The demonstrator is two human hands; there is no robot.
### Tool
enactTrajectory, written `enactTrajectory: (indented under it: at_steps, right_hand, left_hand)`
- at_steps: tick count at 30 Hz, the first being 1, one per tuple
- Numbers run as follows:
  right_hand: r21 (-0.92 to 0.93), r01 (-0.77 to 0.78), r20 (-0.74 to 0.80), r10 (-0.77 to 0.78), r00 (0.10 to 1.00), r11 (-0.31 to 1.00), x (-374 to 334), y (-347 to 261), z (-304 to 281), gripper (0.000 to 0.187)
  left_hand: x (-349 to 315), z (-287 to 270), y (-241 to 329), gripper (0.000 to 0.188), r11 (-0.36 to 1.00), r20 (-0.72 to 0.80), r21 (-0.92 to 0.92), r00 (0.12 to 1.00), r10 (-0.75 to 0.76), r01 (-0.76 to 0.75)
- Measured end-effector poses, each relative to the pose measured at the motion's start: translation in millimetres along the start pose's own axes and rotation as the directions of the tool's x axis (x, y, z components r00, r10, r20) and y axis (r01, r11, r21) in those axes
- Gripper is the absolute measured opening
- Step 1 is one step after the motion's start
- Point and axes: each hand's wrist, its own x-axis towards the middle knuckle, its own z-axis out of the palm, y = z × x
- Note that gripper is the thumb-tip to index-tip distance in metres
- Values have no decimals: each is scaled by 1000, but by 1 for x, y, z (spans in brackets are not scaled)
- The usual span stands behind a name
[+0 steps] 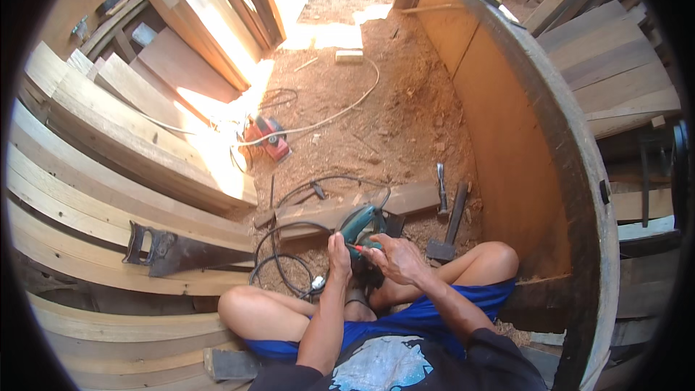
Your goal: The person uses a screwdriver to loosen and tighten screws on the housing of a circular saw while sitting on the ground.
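Observation:
In my lap, between my crossed legs, a green corded power tool [356, 225] stands tilted. My left hand [338, 255] is closed on its near left side. My right hand [397, 258] is closed on a slim green-and-red handle [370, 243], which looks like a screwdriver and points at the tool. Where its tip meets the tool is hidden. A black cable [268, 242] loops on the left, with a white plug [318, 282] near my left knee. Just beyond the power tool lies a wooden plank [423, 197].
A hammer [450, 228] and a chisel [441, 187] lie to the right. A handsaw [184, 252] rests on stacked boards [94, 206] at left. Farther off sits a red power tool [269, 137] with a pale cord. A tall wooden panel [499, 116] walls the right; sawdust covers the ground.

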Motion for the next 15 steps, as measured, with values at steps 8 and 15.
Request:
enactTrajectory:
  at_steps: [8,15]
  right_hand:
    - [-174,0,221,38,975,985,-10,-12,6,31]
    - [-351,283,181,-232,956,893,-11,4,18,34]
  left_hand:
    - [-11,-9,-2,29,989,84,139,995,-62,50]
    - [-16,-1,7,29,989,162,-47,978,-132,142]
